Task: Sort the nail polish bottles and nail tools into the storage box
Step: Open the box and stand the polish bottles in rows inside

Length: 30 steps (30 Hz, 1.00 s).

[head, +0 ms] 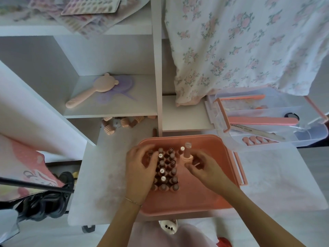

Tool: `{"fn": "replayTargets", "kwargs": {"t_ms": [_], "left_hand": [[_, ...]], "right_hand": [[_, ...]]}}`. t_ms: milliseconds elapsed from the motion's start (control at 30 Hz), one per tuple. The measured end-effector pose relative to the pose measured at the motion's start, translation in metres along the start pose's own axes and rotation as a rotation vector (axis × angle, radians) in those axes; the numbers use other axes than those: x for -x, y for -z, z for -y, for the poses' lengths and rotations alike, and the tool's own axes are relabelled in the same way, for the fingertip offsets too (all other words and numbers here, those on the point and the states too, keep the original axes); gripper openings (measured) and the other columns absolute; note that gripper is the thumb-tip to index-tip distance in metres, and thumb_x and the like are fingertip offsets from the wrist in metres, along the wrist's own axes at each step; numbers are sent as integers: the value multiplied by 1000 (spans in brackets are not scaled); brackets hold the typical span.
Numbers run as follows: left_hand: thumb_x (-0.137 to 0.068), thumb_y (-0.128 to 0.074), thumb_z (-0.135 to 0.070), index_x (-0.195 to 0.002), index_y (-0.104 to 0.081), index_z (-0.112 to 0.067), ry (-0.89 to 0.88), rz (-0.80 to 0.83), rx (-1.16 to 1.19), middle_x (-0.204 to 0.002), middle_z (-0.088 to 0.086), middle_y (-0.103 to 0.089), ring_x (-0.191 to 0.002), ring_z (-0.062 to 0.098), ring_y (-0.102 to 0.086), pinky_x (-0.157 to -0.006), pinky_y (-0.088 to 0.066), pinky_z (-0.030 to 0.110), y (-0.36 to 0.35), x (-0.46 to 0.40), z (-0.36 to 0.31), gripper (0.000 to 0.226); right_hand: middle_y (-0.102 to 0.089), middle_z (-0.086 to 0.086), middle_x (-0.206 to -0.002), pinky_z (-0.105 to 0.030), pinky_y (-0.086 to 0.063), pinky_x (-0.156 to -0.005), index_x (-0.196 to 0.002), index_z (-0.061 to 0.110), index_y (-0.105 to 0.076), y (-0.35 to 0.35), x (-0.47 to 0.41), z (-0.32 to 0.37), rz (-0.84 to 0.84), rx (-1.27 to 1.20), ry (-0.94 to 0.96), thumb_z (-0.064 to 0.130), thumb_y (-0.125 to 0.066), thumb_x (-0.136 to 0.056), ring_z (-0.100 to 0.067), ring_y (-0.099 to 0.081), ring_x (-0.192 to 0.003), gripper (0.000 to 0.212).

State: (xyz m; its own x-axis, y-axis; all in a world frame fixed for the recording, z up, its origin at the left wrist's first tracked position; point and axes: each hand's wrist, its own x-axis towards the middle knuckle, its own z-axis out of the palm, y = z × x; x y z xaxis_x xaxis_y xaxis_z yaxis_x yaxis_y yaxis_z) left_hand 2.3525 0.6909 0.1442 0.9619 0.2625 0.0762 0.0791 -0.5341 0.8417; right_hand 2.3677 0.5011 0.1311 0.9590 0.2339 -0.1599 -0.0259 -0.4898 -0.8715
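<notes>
Glass, most likely, under those brown and pink caps: the bottles (pixel 166 169) stand upright in tight rows inside the pink box (pixel 204 198) on the counter (pixel 99 184). Each looks small, stiff and light, yet smooth enough to slip and easy to tip into its neighbours, so the safest hold is probably around the cap or neck from above, lifting straight up.

My left hand (pixel 140 168) curls against the left side of the rows, fingers bent over the outer bottles; whether its grip has closed on one I cannot tell. My right hand (pixel 203 166) sits just right of the rows, its grip pinched low around a pink bottle (pixel 187 154) with a clear cap, taller than the rest and so likelier to topple.

Beyond the right hand, well apart, a clear tray (pixel 277 122) holds the tools: flat files (pixel 261 120) that would flex, and soft toe separators (pixel 256 140).
</notes>
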Motion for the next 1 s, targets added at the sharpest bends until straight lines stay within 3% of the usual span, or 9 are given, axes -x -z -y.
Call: {"fn": "replayTargets", "kwargs": {"t_ms": [100,133,233,300,433,567,833,1000], "left_hand": [[-90,-52,-13,-117,-57,-12,65,12,-147,-124,9,-51,-117,24,-43,-102,-32,31,-3,-4,16,28],[-91,-50,-12,-123,-52,-10,88,29,-160,-129,12,-48,-120,27,-42,-103,-31,34,-4,-5,21,33],[-97,-39,-16,-135,-42,-12,172,41,-92,-135,10,-46,-123,25,-43,-96,-29,25,-5,-3,33,38],[-98,-37,-17,-129,-49,-14,211,-8,-54,-128,7,-55,-116,25,-51,-92,-33,25,-4,-3,41,34],[-98,-39,-19,-115,-58,-18,188,-37,-15,-111,2,-64,-93,11,-52,-82,-35,23,-2,-1,47,26],[-98,-39,-22,-115,-57,-19,184,-34,-28,-110,2,-63,-92,10,-50,-83,-36,25,-3,0,51,25],[-98,-40,-20,-115,-57,-18,177,-40,-34,-109,1,-63,-91,10,-50,-81,-34,24,-4,-2,53,25],[-98,-39,-20,-116,-57,-18,175,-38,-34,-109,2,-63,-91,11,-50,-82,-35,25,-4,-1,54,25]], "right_hand": [[-61,3,-101,-24,-48,-76,-111,17,-62,6,-3,-17,-19,71,-54,11,-64,-84,-10,-58,-83,28],[-58,-1,-103,-24,-45,-75,-112,15,-62,5,-6,-23,-22,105,-78,13,-64,-83,-10,-55,-81,29],[-56,-5,-98,-17,-35,-65,-112,16,-63,-2,-16,-38,23,217,-131,17,-63,-85,-6,-48,-74,27],[-60,-4,-91,-20,-36,-62,-111,15,-63,-7,-21,-46,81,266,-146,17,-61,-86,-12,-52,-76,26],[-66,-8,-93,-31,-45,-73,-109,13,-62,-14,-27,-56,115,372,-157,17,-58,-86,-23,-60,-86,23],[-63,-11,-100,-35,-47,-77,-109,12,-59,-20,-29,-63,100,458,-147,19,-54,-87,-28,-59,-91,24],[-65,-8,-101,-27,-41,-69,-106,11,-56,-30,-33,-64,25,350,-193,11,-51,-85,-25,-60,-90,21],[-66,-6,-95,-30,-45,-70,-107,12,-49,-31,-34,-63,13,320,-231,17,-54,-87,-25,-61,-89,21]]}}
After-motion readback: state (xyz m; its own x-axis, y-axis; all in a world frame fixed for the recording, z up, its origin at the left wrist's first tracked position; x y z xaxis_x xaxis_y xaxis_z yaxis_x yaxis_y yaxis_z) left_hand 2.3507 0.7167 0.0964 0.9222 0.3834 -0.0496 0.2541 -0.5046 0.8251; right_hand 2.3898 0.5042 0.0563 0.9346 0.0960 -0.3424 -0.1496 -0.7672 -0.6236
